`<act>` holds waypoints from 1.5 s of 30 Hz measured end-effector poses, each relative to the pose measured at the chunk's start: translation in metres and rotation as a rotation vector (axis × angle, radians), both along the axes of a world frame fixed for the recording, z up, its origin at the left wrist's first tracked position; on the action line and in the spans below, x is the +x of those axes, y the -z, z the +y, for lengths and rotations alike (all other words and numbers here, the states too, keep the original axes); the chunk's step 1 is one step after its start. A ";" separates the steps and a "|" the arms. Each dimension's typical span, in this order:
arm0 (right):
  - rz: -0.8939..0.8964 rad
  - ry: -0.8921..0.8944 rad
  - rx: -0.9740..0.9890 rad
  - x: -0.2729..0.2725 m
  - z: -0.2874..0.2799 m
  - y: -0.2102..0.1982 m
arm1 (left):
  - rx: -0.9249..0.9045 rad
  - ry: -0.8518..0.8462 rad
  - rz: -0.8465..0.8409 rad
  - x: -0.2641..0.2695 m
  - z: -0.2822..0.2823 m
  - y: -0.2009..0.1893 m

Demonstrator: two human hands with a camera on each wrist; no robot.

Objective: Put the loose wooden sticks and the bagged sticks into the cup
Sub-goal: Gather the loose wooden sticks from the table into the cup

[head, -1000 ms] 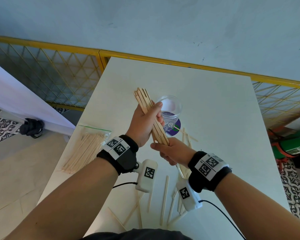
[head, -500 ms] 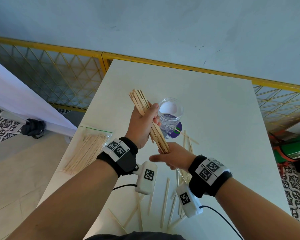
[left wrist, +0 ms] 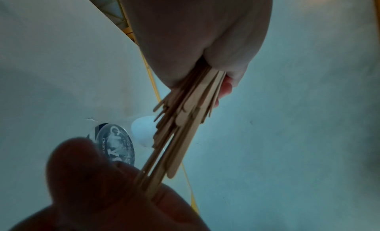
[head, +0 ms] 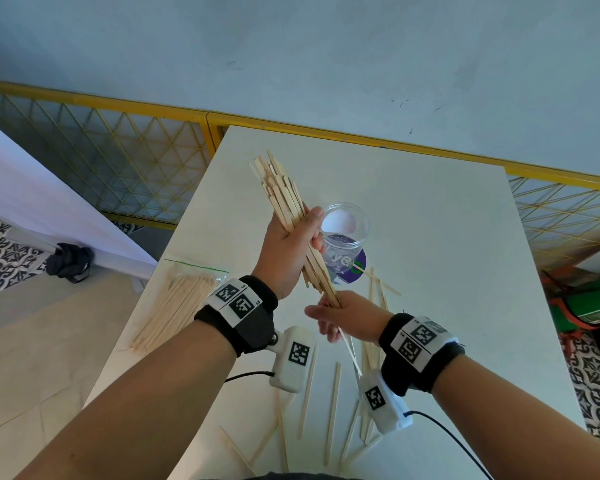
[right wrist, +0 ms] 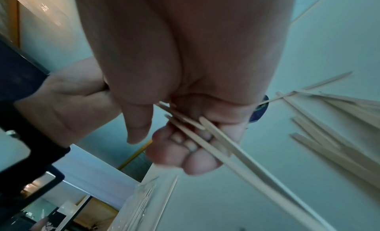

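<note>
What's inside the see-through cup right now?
No sticks show inside the cup; its open mouth looks empty. The left hand and its bundle of sticks cover the cup's left side, so that part is hidden.

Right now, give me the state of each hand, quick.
Left hand: closed, gripping the bundle of sticks.
Right hand: fingers curled around the bundle's lower ends plus a few thin sticks.

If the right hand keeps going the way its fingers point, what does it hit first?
Probably the left hand's wrist. The right hand points left across the table under the stick bundle, whose lower ends already touch it. Depth is unclear, so it may pass below.
</note>
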State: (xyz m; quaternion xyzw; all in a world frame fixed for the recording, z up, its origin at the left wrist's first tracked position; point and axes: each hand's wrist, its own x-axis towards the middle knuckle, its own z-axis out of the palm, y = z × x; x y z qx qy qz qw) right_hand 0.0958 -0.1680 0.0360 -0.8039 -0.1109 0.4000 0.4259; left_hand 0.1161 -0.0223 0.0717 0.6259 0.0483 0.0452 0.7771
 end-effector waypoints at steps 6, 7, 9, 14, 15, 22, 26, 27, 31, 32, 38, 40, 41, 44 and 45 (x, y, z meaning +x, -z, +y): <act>-0.105 0.116 -0.061 0.001 0.004 0.000 | 0.115 0.102 -0.007 -0.004 -0.003 0.005; -0.116 0.100 -0.066 0.001 0.006 -0.002 | 0.124 0.114 -0.004 -0.005 -0.004 0.005; -0.123 0.091 -0.049 0.002 0.008 -0.003 | 0.099 0.099 0.002 -0.003 -0.004 0.005; -0.183 0.062 -0.062 0.008 0.001 -0.003 | -0.013 0.027 0.003 0.003 0.000 0.003; -0.182 0.052 -0.077 0.008 -0.003 -0.002 | -0.045 0.011 0.004 0.005 0.003 0.002; -0.193 0.182 -0.171 0.011 -0.038 0.006 | -0.190 -0.142 0.003 0.023 0.028 -0.008; -0.245 0.331 -0.209 0.024 -0.057 0.000 | -0.191 -0.186 -0.034 0.038 0.032 -0.015; -0.254 0.391 -0.180 0.028 -0.061 -0.002 | -0.175 -0.175 -0.050 0.043 0.030 -0.018; -0.155 0.672 0.108 0.047 -0.065 -0.021 | -0.068 -0.096 -0.144 0.072 0.009 -0.035; -0.138 0.721 0.181 0.054 -0.065 -0.031 | -0.033 -0.083 -0.172 0.081 0.001 -0.039; -0.230 0.839 0.644 0.110 -0.050 -0.125 | 0.254 -0.022 -0.096 0.119 -0.028 -0.016; -0.308 0.833 0.728 0.128 -0.040 -0.145 | 0.316 0.000 -0.048 0.121 -0.032 0.006; -0.339 0.826 0.751 0.136 -0.034 -0.149 | 0.335 0.005 -0.036 0.120 -0.033 0.017; -0.378 0.797 0.760 0.153 -0.013 -0.138 | 0.352 -0.024 0.011 0.115 -0.033 0.038; -0.384 0.784 0.728 0.156 -0.006 -0.127 | 0.362 -0.035 0.017 0.115 -0.031 0.041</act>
